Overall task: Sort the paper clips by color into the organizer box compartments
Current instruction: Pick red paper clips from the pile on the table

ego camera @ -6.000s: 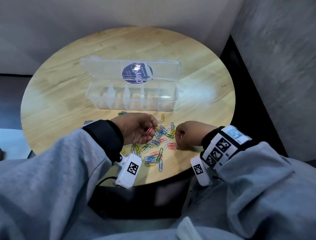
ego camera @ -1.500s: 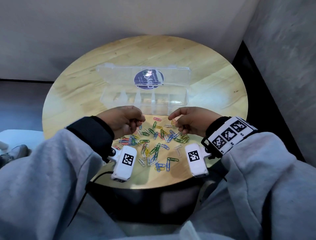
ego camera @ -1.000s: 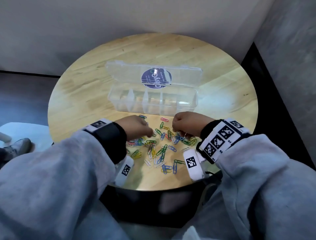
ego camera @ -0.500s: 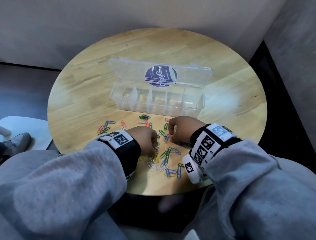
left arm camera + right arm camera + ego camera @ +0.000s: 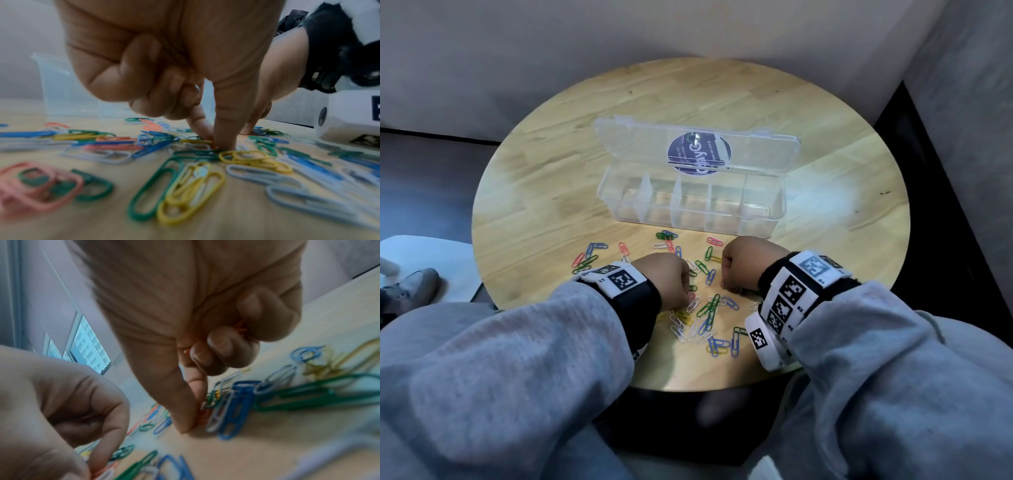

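A clear organizer box (image 5: 774,212) stands open on the round wooden table, its compartments looking empty. Paper clips (image 5: 709,311) in red, blue, green, yellow and white lie scattered in front of it. My left hand (image 5: 681,298) is down in the pile; in the left wrist view its thumb and forefinger (image 5: 216,142) pinch together on a red clip, other fingers curled. My right hand (image 5: 726,284) is close beside it. In the right wrist view its thumb and forefinger (image 5: 195,418) nip a red clip (image 5: 204,414), and more red shows inside its curled fingers (image 5: 240,328).
A few more clips (image 5: 589,257) lie apart at the left of the pile. The box's lid (image 5: 619,144) with a round dark sticker leans back behind it. Walls close in at the back and right; the table's near edge (image 5: 705,387) is just under my wrists.
Both hands have dropped from above the pile to its near part and closed in on each other. The right hand's forefinger, earlier raised, is now down on the clips.
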`<action>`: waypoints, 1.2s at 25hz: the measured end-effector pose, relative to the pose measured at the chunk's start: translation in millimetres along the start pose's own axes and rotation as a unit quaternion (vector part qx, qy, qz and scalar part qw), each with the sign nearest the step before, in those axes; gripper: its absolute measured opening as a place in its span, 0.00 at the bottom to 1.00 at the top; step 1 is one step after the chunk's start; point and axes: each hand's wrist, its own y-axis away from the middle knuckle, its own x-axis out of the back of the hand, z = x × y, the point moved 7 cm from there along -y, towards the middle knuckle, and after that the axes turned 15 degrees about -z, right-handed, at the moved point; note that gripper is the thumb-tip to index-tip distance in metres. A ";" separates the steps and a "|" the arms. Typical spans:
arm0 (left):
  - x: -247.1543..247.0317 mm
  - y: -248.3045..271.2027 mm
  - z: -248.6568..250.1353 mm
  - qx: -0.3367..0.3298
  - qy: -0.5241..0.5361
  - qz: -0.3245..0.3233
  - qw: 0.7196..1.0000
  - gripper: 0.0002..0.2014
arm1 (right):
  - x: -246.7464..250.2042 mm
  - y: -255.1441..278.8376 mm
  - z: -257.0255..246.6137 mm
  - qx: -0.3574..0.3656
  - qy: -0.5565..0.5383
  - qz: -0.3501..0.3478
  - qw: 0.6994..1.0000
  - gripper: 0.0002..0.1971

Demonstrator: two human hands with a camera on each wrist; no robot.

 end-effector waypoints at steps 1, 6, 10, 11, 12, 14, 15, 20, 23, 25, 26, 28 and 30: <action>-0.7 -1.0 0.0 0.001 0.002 -0.005 1.000 0.04 | -0.2 -0.3 0.3 -0.003 0.003 -0.003 1.000 0.09; -2.6 -0.3 -2.4 0.002 0.056 -0.045 0.997 0.05 | -2.0 10.0 3.5 0.015 -0.038 -0.028 0.999 0.02; 5.9 2.4 -8.3 -0.043 0.233 -0.088 0.967 0.10 | 12.7 19.9 9.4 0.083 -0.172 -0.022 0.981 0.07; 10.6 4.0 -8.3 -0.060 0.315 -0.092 0.943 0.11 | 16.7 21.7 10.9 0.100 -0.220 -0.023 0.970 0.08; 16.4 5.6 -8.6 -0.074 0.394 -0.087 0.912 0.12 | 19.8 24.1 13.0 0.116 -0.279 -0.025 0.953 0.09; 28.9 12.4 -8.5 -0.096 0.517 -0.062 0.848 0.11 | 23.3 28.7 17.2 0.143 -0.401 -0.034 0.904 0.11; 34.4 17.0 -7.6 -0.107 0.561 -0.053 0.819 0.10 | 24.8 31.4 18.8 0.154 -0.444 -0.037 0.882 0.12; 44.1 26.3 -9.6 -0.139 0.644 -0.026 0.752 0.21 | 31.3 45.0 28.7 0.181 -0.535 -0.019 0.825 0.10; 41.9 27.8 -7.4 -0.136 0.664 -0.022 0.735 0.18 | 35.1 51.1 35.8 0.198 -0.589 0.010 0.783 0.13; 41.3 27.0 -5.9 -0.129 0.693 -0.015 0.709 0.13 | 36.9 53.2 41.9 0.205 -0.651 0.029 0.730 0.13; 41.5 26.4 -3.9 -0.128 0.708 -0.015 0.695 0.10 | 38.0 54.5 44.7 0.210 -0.683 0.033 0.699 0.12; 44.3 25.7 2.6 -0.130 0.725 -0.028 0.675 0.04 | 39.7 56.7 48.4 0.210 -0.729 0.039 0.651 0.10; 51.2 23.9 10.2 -0.137 0.729 -0.041 0.669 0.05 | 43.2 59.3 50.0 0.206 -0.746 0.047 0.631 0.09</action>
